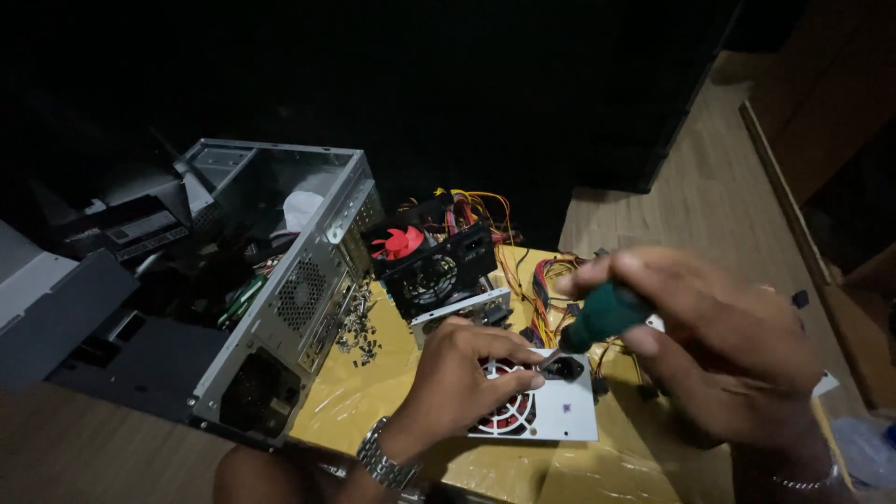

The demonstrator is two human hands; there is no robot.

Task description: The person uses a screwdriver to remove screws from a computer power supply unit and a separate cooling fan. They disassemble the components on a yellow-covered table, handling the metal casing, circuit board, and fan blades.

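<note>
A grey power supply unit (560, 411) with a red fan grille lies on a low yellow-covered table (364, 392). My left hand (462, 373), with a metal watch on its wrist, rests on top of the unit and presses it down. My right hand (719, 345) grips a green-handled screwdriver (602, 315). Its tip points down-left at the unit's back face, beside the black power socket (565, 368).
An open grey computer case (280, 299) stands at the left. A pile of loose screws (359, 331) lies beside it. Behind sit another power supply with a red fan (429, 261) and bundled orange and yellow cables (537, 280). Wooden flooring extends to the right.
</note>
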